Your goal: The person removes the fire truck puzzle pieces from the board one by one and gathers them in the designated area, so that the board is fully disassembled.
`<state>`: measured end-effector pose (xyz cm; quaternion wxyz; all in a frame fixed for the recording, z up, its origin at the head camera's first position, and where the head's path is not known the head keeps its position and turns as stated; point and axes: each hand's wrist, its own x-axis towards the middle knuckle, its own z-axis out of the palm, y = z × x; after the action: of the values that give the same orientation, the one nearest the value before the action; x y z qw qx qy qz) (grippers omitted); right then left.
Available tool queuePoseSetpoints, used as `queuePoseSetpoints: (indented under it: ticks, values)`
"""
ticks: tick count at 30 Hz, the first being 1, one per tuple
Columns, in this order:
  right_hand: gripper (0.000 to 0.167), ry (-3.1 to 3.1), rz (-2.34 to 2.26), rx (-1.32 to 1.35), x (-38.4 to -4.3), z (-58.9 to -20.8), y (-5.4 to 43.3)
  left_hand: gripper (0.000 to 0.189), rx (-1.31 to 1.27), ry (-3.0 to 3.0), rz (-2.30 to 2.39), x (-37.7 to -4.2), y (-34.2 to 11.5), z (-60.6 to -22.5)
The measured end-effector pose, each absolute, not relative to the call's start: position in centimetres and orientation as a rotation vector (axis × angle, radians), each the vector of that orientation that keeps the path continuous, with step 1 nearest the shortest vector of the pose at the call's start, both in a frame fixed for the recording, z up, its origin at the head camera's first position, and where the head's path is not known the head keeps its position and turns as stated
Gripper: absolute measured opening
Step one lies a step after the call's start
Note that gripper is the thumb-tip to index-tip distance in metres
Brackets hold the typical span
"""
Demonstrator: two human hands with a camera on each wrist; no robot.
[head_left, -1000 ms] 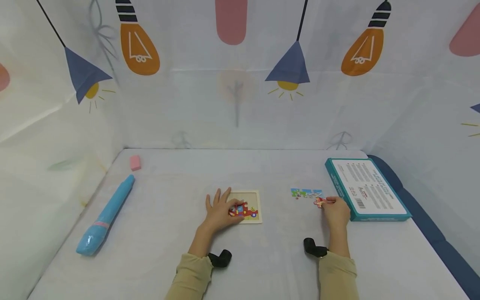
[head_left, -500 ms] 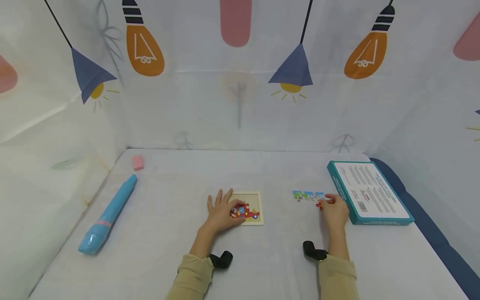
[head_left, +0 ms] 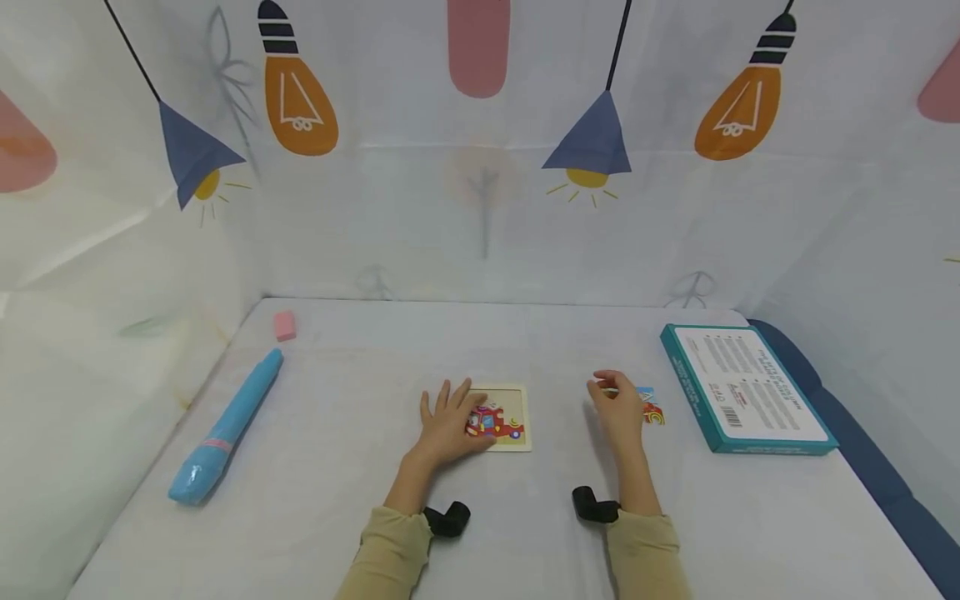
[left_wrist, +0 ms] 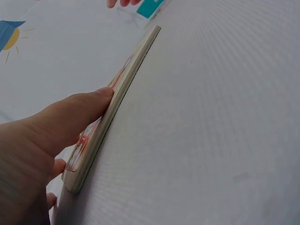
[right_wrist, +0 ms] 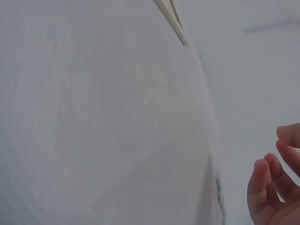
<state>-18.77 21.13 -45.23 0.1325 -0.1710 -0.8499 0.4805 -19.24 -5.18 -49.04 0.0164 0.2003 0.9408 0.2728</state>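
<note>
My left hand [head_left: 448, 427] rests spread on a small wooden puzzle board [head_left: 517, 393]. Inside its pale frame sits a picture of a red vehicle [head_left: 487, 422], partly hidden by that hand. In the left wrist view the thumb [left_wrist: 89, 103] presses along the board's near edge. My right hand [head_left: 621, 412] hovers with loosely bent fingers, and a gap shows between the thumb and fingertips in the right wrist view. I see nothing held there. Beside it lie puzzle pieces, among them a red and yellow piece [head_left: 653, 413]; the hand hides the others.
At right lies a teal-edged box [head_left: 750, 387] with a white printed face. A long blue wrapped object [head_left: 228, 429] lies at left, with a small pink block [head_left: 284, 326] beyond it. White printed fabric [head_left: 420, 208] hangs behind the table.
My right hand has let go of the red piece, which now lies with the others, and has moved left over the row of pieces. The left hand stays on the board.
</note>
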Motion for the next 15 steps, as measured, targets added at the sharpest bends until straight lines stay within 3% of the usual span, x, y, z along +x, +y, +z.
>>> queuePoseSetpoints:
  ticks: [15]
  values:
    - [0.024, -2.617, 1.476, -0.277, -19.4, -45.7, 16.3, 0.056, 0.626, 2.929, 0.864, -19.1, -5.1, -48.9]
